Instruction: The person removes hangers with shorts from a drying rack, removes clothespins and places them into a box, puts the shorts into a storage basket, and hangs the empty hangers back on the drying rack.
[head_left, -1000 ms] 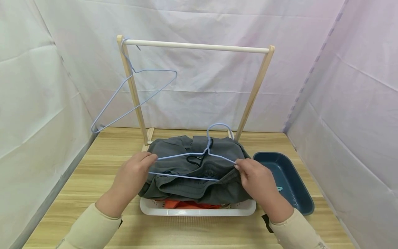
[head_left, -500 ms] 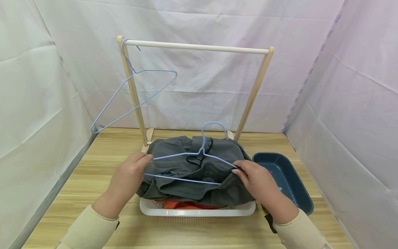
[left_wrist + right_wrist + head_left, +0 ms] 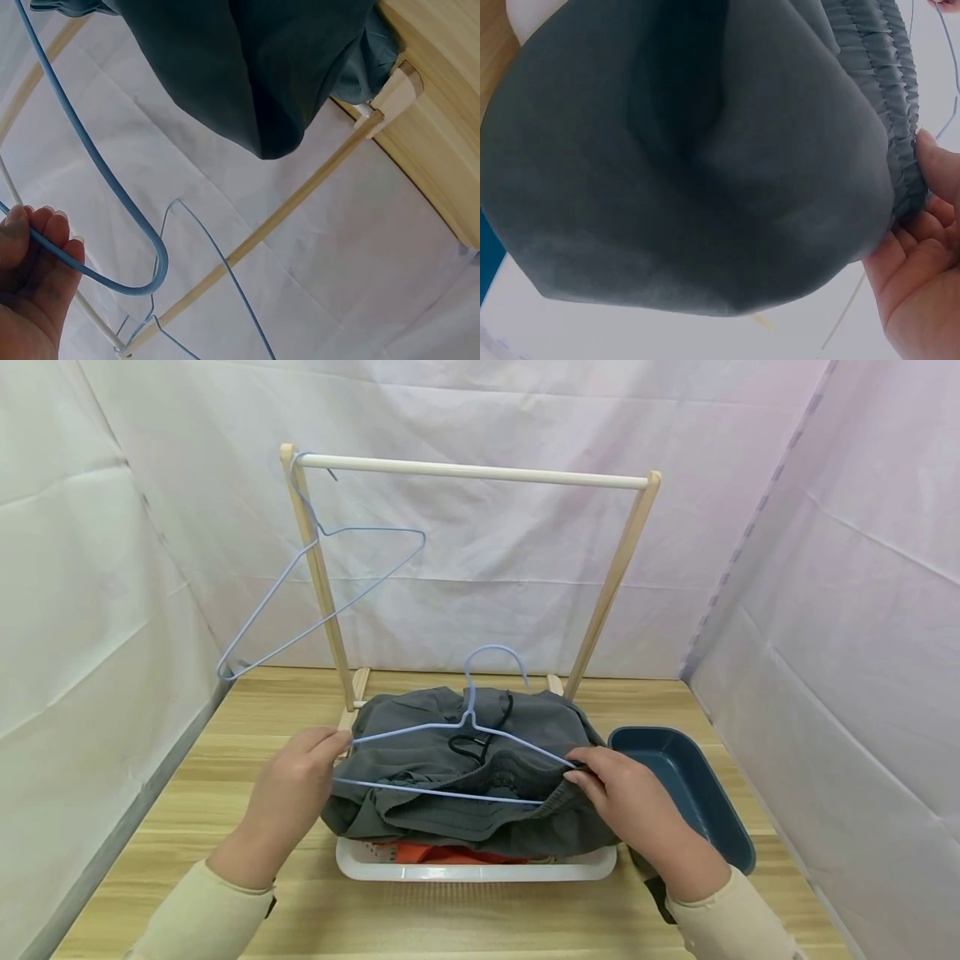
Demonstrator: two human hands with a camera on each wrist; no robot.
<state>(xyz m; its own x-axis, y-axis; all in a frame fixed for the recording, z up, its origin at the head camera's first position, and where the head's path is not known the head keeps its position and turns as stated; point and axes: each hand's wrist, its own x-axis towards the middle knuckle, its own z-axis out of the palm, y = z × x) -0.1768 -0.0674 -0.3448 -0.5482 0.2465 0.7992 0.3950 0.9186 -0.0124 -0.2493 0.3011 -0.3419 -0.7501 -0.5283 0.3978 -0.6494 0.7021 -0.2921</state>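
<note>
Dark grey pants (image 3: pixel 420 714) with a gathered elastic waistband (image 3: pixel 889 82) and a black drawstring (image 3: pixel 468 745) lie bunched over a white basket (image 3: pixel 480 870). A light-blue hanger (image 3: pixel 408 731) crosses the waist opening, its hook up. My left hand (image 3: pixel 300 781) pinches the hanger's left arm; in the left wrist view that end's blue bend (image 3: pixel 150 277) is bare of cloth. My right hand (image 3: pixel 626 797) pinches the right side of the waistband between thumb and fingers, where the hanger's right arm runs in. The hanger's right end is hidden inside the cloth.
A wooden rack with a white rail (image 3: pixel 472 470) stands behind the basket. A second blue hanger (image 3: pixel 258 610) hangs at its left end. To the right lies a dark blue tray (image 3: pixel 720 814). Orange cloth (image 3: pixel 450 853) shows in the basket; white fabric walls enclose the table.
The hanger has slid left with my left hand, its hook shifting left and slightly up. My right hand stays by the right side of the waistband, which sits slightly farther right.
</note>
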